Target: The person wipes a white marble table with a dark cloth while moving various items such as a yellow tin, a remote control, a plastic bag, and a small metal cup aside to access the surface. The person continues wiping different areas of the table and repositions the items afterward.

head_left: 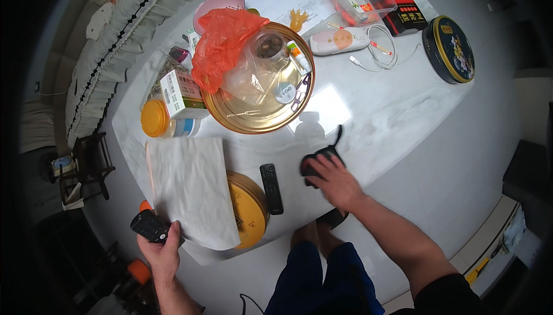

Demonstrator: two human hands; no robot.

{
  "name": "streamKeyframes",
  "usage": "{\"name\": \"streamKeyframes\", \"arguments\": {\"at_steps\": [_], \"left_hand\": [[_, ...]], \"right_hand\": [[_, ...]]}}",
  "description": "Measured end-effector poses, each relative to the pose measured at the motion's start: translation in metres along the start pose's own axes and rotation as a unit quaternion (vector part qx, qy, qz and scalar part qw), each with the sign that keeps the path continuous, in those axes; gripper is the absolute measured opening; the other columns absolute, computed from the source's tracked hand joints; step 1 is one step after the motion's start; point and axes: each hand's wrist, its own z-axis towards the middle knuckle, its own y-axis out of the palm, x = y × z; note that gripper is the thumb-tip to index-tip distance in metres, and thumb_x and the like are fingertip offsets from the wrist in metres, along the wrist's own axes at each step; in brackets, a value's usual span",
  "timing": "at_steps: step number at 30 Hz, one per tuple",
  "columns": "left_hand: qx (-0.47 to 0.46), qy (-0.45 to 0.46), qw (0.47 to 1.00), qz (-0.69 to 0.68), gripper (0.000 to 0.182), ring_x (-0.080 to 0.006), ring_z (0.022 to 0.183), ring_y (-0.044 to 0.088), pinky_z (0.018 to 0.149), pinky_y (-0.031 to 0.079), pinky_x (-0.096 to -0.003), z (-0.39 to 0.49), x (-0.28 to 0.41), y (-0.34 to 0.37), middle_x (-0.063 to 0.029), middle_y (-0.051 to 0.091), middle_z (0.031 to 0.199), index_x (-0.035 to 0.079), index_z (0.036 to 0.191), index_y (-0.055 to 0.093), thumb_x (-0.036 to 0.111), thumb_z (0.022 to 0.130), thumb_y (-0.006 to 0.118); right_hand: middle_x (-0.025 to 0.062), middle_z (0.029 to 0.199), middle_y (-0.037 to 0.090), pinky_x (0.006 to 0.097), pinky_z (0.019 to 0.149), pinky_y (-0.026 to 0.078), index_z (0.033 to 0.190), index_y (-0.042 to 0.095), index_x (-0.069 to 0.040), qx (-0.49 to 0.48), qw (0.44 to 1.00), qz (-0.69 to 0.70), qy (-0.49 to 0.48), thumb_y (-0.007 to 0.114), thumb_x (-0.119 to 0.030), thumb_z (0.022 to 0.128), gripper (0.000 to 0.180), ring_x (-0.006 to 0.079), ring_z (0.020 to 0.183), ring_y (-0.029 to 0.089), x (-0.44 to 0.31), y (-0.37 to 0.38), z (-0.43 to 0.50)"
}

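My left hand (pixel 163 250) grips a black remote control (pixel 150 225) with buttons, beside the near left part of the marble-patterned table (pixel 389 112). My right hand (pixel 335 181) lies over a small black pouch or case (pixel 312 169) with a wrist strap; the fingers touch its top, and whether they grip it cannot be told. Between the hands, a second, longer black remote control (pixel 271 188) lies on the table. Left of that remote, a pale sheet or flat folder (pixel 190 189) partly covers a round yellow tin (pixel 247 215).
A round golden tray (pixel 259 125) holds a red plastic bag (pixel 224 38), a clear jar and small tubes. Medicine boxes and a yellow-lidded jar (pixel 154 118) stand left of it. Farther right lie a glasses case (pixel 339 41), a white cable (pixel 375 69) and a dark round tin (pixel 453 50).
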Motion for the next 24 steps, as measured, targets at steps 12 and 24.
{"name": "streamKeyframes", "arguments": {"at_steps": [12,24], "left_hand": [[-0.116,0.211,0.97,0.026,0.047,-0.0101,0.1,0.057,0.09,0.047,-0.0264,0.163,0.119,0.13,-0.0034,0.064,0.108,-0.001,0.133,0.058,0.004,0.089,0.073],[-0.03,0.347,0.903,0.253,0.036,-0.0294,0.088,0.065,0.082,0.052,-0.0396,0.226,0.141,0.191,-0.0161,0.068,0.097,0.001,0.12,0.062,0.004,0.084,0.067]], "right_hand": [[0.0128,0.159,0.042,0.0529,0.124,0.025,0.133,0.065,-0.015,0.057,0.992,-0.028,0.11,0.06,-0.003,0.09,0.044,0.0358,0.15,0.033,0.037,-0.024,-0.038],[0.0159,0.157,0.043,0.0555,0.123,0.025,0.129,0.066,-0.012,0.083,0.991,-0.008,0.102,0.063,-0.002,0.087,0.043,0.0393,0.148,0.035,0.039,-0.021,-0.037]]}}
